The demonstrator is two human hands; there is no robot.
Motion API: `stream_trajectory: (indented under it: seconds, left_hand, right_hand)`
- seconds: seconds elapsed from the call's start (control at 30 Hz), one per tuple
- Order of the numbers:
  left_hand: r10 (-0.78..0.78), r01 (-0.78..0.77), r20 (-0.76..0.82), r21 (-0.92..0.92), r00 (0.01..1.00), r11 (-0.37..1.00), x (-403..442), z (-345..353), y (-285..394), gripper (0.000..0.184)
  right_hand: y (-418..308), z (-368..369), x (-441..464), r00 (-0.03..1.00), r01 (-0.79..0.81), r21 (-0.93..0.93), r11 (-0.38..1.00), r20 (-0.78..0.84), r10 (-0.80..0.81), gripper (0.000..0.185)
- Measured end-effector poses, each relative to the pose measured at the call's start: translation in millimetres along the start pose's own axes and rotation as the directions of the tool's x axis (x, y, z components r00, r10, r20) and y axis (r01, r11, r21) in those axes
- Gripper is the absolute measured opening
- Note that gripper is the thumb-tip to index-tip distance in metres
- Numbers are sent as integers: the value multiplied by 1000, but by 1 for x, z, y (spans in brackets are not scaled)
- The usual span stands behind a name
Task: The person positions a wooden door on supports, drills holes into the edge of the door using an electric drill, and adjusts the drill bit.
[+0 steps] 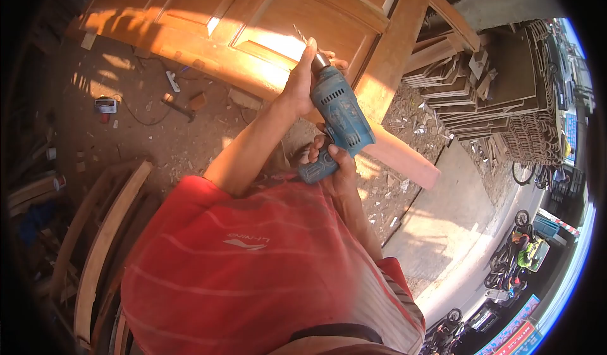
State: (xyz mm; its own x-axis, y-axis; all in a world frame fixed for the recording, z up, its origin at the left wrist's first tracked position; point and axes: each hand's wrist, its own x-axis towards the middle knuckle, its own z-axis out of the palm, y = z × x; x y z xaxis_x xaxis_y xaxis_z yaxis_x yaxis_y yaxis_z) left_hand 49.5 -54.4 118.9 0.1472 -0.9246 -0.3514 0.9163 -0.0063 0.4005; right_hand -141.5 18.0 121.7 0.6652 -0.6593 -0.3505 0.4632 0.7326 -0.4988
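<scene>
A blue power drill (pixel 343 111) is held up in front of the red shirt, its drill bit (pixel 300 34) pointing away toward a wooden door. My left hand (pixel 302 80) is closed around the metal chuck (pixel 320 62) at the drill's front. Wrapped on the handle is my right hand (pixel 338 164), the thumb lying across the back of the grip. Beyond the drill, the brown panelled door (pixel 310 13) lies in sun and shadow. The bit overlaps the door in view; whether it touches, I cannot tell.
A hammer (pixel 179 109) and a small boxy tool (pixel 105 105) lie on the dirt floor at left. Curved wooden pieces (pixel 107 247) stand lower left. Stacked boards (pixel 493 95) rise at right, with motorcycles (pixel 506 254) parked by the road.
</scene>
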Motion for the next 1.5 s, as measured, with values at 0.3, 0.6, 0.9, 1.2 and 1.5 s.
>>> stream_trajectory:
  seconds: [0.3,0.6,0.9,1.2,1.5]
  left_hand:
    - [363,-330,-125,226,923,917,26,-23,31,50]
    - [38,-48,85,110,996,993,-1,-18,18,70]
    - [-195,192,18,101,981,976,9,-17,10,43]
    - [-216,215,35,20,976,976,0,-9,4,25]
    - [-237,237,46,6,970,972,7,-17,3,23]
  right_hand:
    - [-1,4,-4,1000,12,-75,997,-22,-13,72]
    - [-2,6,-2,1000,7,-85,996,-9,-7,68]
    - [-2,9,-3,1000,11,-141,990,30,-7,66]
    - [1,12,-7,1000,-8,-59,998,-7,7,64]
    - [-1,11,-3,1000,-1,-113,994,-8,0,65]
